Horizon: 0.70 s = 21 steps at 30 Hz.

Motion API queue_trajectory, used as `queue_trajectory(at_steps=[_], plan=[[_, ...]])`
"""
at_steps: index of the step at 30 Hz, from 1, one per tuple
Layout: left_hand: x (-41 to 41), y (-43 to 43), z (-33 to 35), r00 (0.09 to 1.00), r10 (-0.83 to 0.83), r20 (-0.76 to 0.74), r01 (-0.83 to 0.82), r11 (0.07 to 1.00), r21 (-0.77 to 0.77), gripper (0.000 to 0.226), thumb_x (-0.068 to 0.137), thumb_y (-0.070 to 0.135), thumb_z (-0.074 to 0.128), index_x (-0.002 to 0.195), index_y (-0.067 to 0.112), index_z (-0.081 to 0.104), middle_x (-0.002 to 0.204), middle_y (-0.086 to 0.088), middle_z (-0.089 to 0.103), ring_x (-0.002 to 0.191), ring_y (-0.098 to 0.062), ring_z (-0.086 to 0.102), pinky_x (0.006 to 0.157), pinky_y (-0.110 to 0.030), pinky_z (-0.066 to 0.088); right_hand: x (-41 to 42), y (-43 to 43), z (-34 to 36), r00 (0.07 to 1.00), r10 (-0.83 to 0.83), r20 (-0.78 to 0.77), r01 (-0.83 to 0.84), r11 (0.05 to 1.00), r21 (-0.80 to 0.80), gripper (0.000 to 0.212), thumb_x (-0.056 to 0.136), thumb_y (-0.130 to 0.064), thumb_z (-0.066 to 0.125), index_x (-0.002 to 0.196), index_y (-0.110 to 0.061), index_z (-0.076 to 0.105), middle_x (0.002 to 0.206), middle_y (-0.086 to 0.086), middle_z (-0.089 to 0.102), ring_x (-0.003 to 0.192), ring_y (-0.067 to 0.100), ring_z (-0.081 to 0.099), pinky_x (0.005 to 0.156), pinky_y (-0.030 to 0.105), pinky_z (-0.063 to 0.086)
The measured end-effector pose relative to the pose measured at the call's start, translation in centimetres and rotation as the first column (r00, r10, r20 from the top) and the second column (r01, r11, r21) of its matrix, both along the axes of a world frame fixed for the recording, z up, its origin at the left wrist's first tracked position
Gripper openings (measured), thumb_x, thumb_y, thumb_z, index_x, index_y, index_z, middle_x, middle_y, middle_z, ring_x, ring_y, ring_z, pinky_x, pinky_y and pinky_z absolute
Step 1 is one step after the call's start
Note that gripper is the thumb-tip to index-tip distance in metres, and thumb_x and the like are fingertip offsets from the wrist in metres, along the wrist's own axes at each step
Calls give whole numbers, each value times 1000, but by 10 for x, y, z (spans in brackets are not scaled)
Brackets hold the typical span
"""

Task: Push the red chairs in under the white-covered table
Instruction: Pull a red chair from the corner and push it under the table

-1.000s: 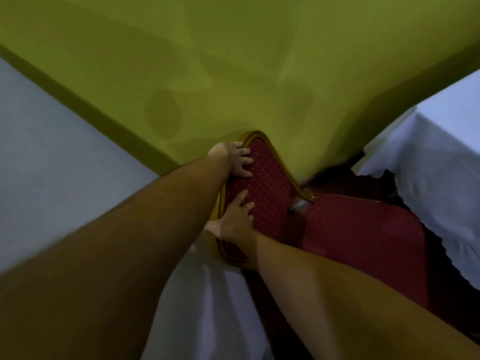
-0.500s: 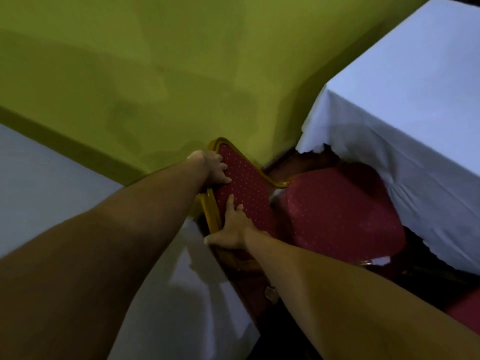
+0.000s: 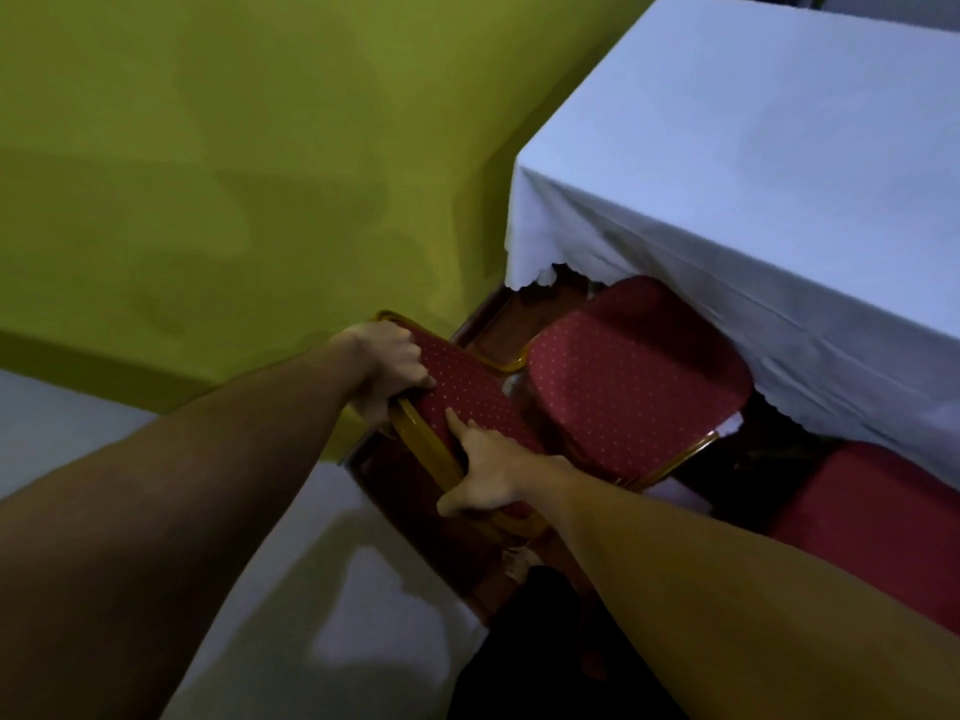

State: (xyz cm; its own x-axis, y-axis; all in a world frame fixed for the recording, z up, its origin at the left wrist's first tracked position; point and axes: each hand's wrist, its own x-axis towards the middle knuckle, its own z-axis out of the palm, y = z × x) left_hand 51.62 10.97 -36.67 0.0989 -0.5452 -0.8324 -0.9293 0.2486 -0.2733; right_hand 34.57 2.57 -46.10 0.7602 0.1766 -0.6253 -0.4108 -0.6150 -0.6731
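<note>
A red chair with white dots and a gold frame has its backrest [image 3: 467, 402] under both my hands. My left hand [image 3: 387, 371] grips the far top corner of the backrest, fingers curled over the padding. My right hand [image 3: 483, 472] holds the near end of the gold frame, thumb under the rail, fingers lying on the red fabric. The chair's seat [image 3: 634, 376] has its far edge under the hanging hem of the white-covered table [image 3: 753, 163].
A second red seat [image 3: 883, 522] shows at the right, below the cloth's scalloped hem. A yellow-green wall [image 3: 234, 174] runs behind the chair. Pale glossy floor [image 3: 311, 589] lies at lower left, with a dark wooden strip along it.
The view has swung right, so the white table now fills the upper right. The chair seat has moved closer to the table, its far edge now under the cloth. Both hands stay on the backrest.
</note>
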Motion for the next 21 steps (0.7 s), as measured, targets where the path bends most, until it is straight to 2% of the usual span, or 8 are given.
queue_trajectory(at_steps=[5, 9, 13, 17, 21], plan=[[-14, 1, -11, 1000, -8, -17, 7, 996, -84, 94, 78, 83, 50, 154, 28, 43, 126, -4, 68, 116, -27, 60, 98, -36, 50, -28, -19, 1, 1000, 22, -5, -22, 1000, 15, 136, 71, -54, 84, 162, -38, -15, 174, 1, 3, 157, 30, 12, 124, 52, 24], [-12, 14, -25, 997, 64, -50, -71, 983, -167, 102, 77, 89, 47, 159, 30, 37, 148, -6, 55, 138, -27, 45, 114, -36, 31, -44, -20, 2, 1000, -12, -1, 12, 999, 44, 131, 77, -49, 84, 162, -39, -15, 174, -1, -4, 158, 28, 8, 126, 50, 21], [9, 27, -33, 985, 60, -164, -103, 959, -266, 99, 79, 89, 45, 158, 29, 39, 151, 3, 51, 135, -17, 41, 108, -30, 23, -47, -9, 2, 994, -109, 12, 108, 992, 57, 126, 80, -51, 80, 163, -38, -14, 174, -2, -5, 159, 27, 6, 126, 49, 16], [37, 23, -39, 970, 45, -238, -104, 965, -241, 96, 80, 85, 49, 160, 34, 35, 160, 7, 43, 144, -14, 38, 117, -30, 18, -36, 9, 5, 956, -288, 47, 285, 956, 64, 122, 77, -63, 73, 165, -35, -7, 174, 2, 2, 157, 28, 10, 126, 50, 16], [48, 13, -48, 931, 98, -351, -164, 973, -163, 84, 88, 71, 52, 161, 36, 28, 166, 7, 34, 152, -14, 27, 124, -31, 11, -31, 29, 1, 913, -405, 36, 405, 914, 8, 116, 77, -59, 72, 164, -39, -3, 173, 2, 8, 156, 28, 15, 125, 55, 17]])
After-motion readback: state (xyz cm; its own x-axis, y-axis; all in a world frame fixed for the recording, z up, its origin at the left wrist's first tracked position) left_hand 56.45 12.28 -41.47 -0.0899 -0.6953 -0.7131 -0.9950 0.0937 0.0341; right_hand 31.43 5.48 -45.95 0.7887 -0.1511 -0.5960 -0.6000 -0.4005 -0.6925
